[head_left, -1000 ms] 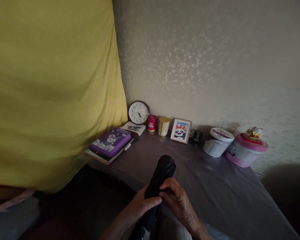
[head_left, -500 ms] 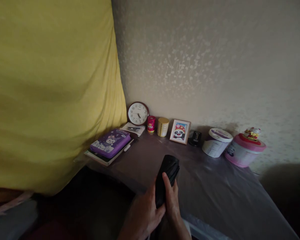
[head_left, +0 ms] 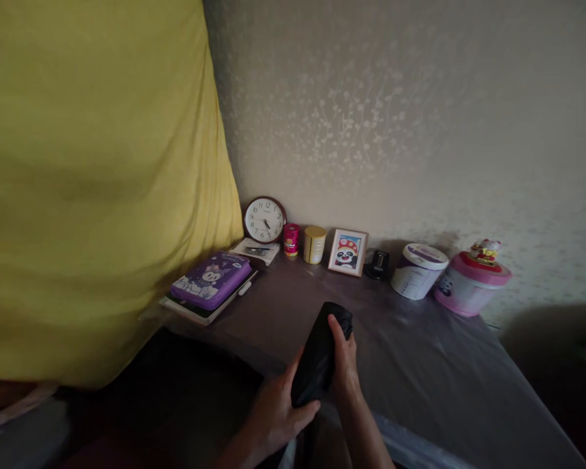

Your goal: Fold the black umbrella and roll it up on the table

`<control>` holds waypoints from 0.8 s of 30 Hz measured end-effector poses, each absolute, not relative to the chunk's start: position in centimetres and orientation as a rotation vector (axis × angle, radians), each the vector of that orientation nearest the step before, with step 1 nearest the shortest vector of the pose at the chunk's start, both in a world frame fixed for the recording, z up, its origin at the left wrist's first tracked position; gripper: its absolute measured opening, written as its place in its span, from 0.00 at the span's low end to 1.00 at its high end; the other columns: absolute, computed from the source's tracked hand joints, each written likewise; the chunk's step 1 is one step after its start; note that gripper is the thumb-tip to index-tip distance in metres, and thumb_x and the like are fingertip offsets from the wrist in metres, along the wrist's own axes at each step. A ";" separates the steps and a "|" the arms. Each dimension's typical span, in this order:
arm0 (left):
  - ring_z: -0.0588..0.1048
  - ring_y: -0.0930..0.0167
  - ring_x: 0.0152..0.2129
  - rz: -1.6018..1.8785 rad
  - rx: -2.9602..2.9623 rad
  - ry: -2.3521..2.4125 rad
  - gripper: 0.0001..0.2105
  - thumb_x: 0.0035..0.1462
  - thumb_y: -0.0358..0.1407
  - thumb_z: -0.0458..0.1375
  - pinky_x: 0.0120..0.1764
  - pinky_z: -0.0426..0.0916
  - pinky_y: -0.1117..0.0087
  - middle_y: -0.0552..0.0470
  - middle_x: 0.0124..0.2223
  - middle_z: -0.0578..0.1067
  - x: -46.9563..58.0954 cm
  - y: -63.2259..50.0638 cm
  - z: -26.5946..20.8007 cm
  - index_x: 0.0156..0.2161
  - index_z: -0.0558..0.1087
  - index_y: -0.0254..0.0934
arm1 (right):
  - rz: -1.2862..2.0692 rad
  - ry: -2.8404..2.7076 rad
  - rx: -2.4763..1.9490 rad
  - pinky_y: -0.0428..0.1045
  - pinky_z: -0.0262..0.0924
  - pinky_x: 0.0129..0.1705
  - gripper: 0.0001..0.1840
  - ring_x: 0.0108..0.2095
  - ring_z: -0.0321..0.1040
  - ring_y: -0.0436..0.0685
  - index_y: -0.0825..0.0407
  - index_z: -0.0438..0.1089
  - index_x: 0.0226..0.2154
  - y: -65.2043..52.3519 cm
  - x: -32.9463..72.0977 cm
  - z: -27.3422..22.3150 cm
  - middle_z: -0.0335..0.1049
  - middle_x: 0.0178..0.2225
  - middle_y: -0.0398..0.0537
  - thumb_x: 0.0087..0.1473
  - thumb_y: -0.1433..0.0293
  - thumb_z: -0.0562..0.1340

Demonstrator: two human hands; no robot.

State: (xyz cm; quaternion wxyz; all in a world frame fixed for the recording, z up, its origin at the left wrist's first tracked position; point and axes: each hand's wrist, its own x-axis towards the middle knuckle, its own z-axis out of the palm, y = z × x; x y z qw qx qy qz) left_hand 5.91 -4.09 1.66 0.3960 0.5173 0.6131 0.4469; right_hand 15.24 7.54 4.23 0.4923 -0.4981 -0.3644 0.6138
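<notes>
A black folded umbrella (head_left: 318, 358), rolled into a thick bundle, is tilted up and to the right in front of the table's near edge. Around its lower end my left hand (head_left: 280, 410) is closed, thumb across the near side. Higher up, on the right side, my right hand (head_left: 344, 358) grips it, its thumb lying along the top end. The fingers behind the umbrella are hidden.
A table (head_left: 395, 365) with a plastic cover bears a purple case (head_left: 212, 280) on books, a clock (head_left: 265, 220), a red can (head_left: 291, 240), a yellow-lidded can (head_left: 315, 245), a panda picture frame (head_left: 348, 253) and two tubs (head_left: 418, 272). A yellow curtain (head_left: 102, 195) hangs left.
My right hand has slid up the umbrella towards its top end, away from my left hand. My left hand stays at the lower end. The view has shifted slightly.
</notes>
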 end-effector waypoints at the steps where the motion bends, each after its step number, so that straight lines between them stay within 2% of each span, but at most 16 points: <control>1: 0.63 0.61 0.56 1.114 1.377 1.606 0.36 0.49 0.37 0.58 0.57 0.55 0.63 0.46 0.59 0.65 5.8 -4.1 1.8 0.63 0.52 0.41 | 1.489 -0.861 -1.206 0.47 0.68 0.29 0.36 0.30 0.72 0.56 0.54 0.65 0.47 7.8 15.1 4.2 0.73 0.31 0.44 0.39 0.51 0.66; 3: 0.63 0.61 0.55 1.063 1.496 1.769 0.36 0.51 0.38 0.56 0.56 0.57 0.63 0.43 0.60 0.63 5.9 -4.1 1.9 0.64 0.49 0.39 | 1.492 -0.798 -1.175 0.47 0.67 0.28 0.37 0.29 0.72 0.56 0.54 0.64 0.47 8.4 14.7 4.0 0.73 0.29 0.44 0.37 0.51 0.67; 6: 0.64 0.59 0.54 0.936 1.591 2.052 0.41 0.50 0.40 0.59 0.53 0.59 0.63 0.41 0.59 0.61 6.7 -4.0 1.9 0.65 0.44 0.41 | 1.475 -0.717 -1.137 0.47 0.67 0.27 0.38 0.27 0.71 0.55 0.53 0.63 0.47 8.9 14.2 3.9 0.72 0.28 0.43 0.36 0.52 0.68; 9: 0.68 0.59 0.49 0.836 1.605 2.195 0.38 0.51 0.38 0.57 0.48 0.62 0.63 0.43 0.55 0.65 7.3 -3.7 1.4 0.65 0.45 0.45 | 1.442 -0.722 -1.156 0.47 0.67 0.28 0.36 0.28 0.71 0.55 0.53 0.64 0.45 9.0 14.2 4.3 0.72 0.29 0.44 0.36 0.53 0.69; 11: 0.70 0.61 0.48 0.888 1.589 2.143 0.35 0.54 0.37 0.54 0.47 0.63 0.65 0.44 0.54 0.67 7.2 -3.4 0.9 0.65 0.45 0.45 | 1.449 -0.775 -1.171 0.48 0.68 0.29 0.35 0.30 0.71 0.57 0.53 0.63 0.46 8.8 14.5 4.6 0.72 0.31 0.46 0.38 0.53 0.68; 13: 0.68 0.62 0.51 1.024 1.555 2.011 0.35 0.53 0.36 0.55 0.50 0.62 0.66 0.45 0.57 0.65 6.8 -3.0 0.4 0.64 0.47 0.44 | 1.464 -0.838 -1.176 0.49 0.68 0.32 0.34 0.34 0.72 0.58 0.52 0.63 0.47 8.6 14.9 4.5 0.72 0.35 0.49 0.40 0.53 0.66; 16: 0.63 0.66 0.57 1.243 1.432 1.800 0.33 0.52 0.35 0.57 0.56 0.56 0.67 0.47 0.61 0.62 6.2 -2.7 -0.1 0.63 0.52 0.39 | 1.437 -0.968 -1.088 0.50 0.67 0.42 0.32 0.44 0.69 0.59 0.51 0.64 0.49 8.6 15.8 3.8 0.71 0.44 0.52 0.43 0.54 0.65; 19: 0.61 0.68 0.58 1.360 1.290 1.618 0.31 0.53 0.35 0.57 0.58 0.55 0.68 0.49 0.61 0.63 5.5 -2.4 0.3 0.61 0.55 0.38 | 1.340 -1.112 -0.974 0.53 0.62 0.50 0.32 0.50 0.65 0.59 0.52 0.62 0.51 8.6 17.0 2.8 0.67 0.49 0.52 0.45 0.56 0.64; 21: 0.61 0.68 0.58 1.376 1.220 1.559 0.30 0.53 0.35 0.57 0.58 0.55 0.67 0.49 0.60 0.64 5.1 -2.4 0.8 0.61 0.56 0.37 | 1.190 -1.238 -0.958 0.54 0.60 0.51 0.29 0.49 0.64 0.58 0.52 0.63 0.50 8.4 17.9 2.4 0.67 0.48 0.51 0.47 0.58 0.64; 24: 0.62 0.67 0.57 1.389 1.138 1.534 0.29 0.53 0.36 0.57 0.58 0.55 0.67 0.48 0.59 0.66 4.6 -2.3 1.4 0.60 0.57 0.35 | 1.051 -1.587 -0.838 0.51 0.62 0.47 0.16 0.43 0.66 0.54 0.50 0.68 0.44 7.6 18.9 2.8 0.66 0.47 0.49 0.53 0.62 0.60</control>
